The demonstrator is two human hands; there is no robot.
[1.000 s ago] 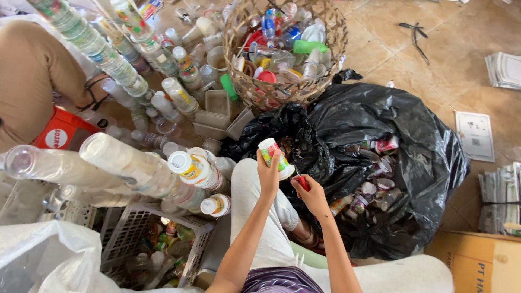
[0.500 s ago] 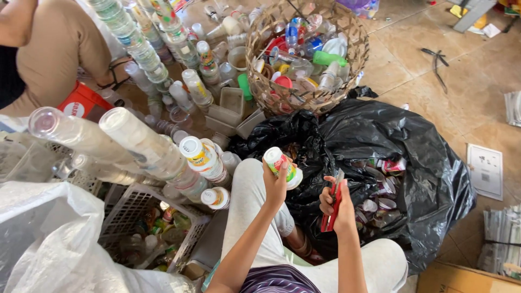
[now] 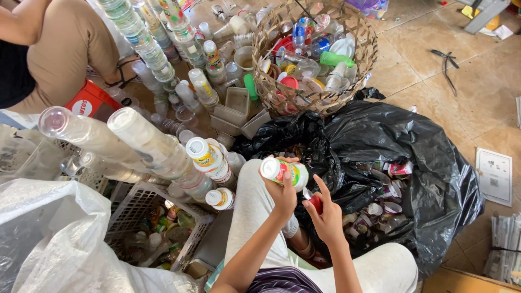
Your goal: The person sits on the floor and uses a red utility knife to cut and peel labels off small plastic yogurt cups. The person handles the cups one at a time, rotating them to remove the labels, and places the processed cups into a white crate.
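We sit on a tiled floor (image 3: 488,103) crowded with sorted plastic, our pale-trousered knees at the bottom of the view. Nearest us, our left hand (image 3: 283,192) has its grip closed round a small white bottle with a green and orange label (image 3: 282,171), held on its side just above the left knee. Our right hand (image 3: 325,217) sits just beside it, fingers curled on a small red-handled tool (image 3: 315,203); the index finger points up towards the bottle's base. We cannot make out the tool's working end, nor whether it touches the label.

We judge the sorting to be well along but far from over. The black bag (image 3: 412,163) open just beyond our hands already holds a heap of peeled labels and scraps, and to the left, long stacks of clear nested cups (image 3: 108,135) lie over a white crate (image 3: 141,217). Further off, the woven basket (image 3: 358,65) is still piled with mixed bottles, lids and cups, and more bottles stand loose between it and the cup stacks.

Much is hard to read. The crate's contents are a jumble behind its mesh, a translucent bag (image 3: 59,244) hides the lower left corner, and another person (image 3: 49,54) at the upper left is cut off by the edge, hands out of view. A dark tool on the far floor is too small to identify.
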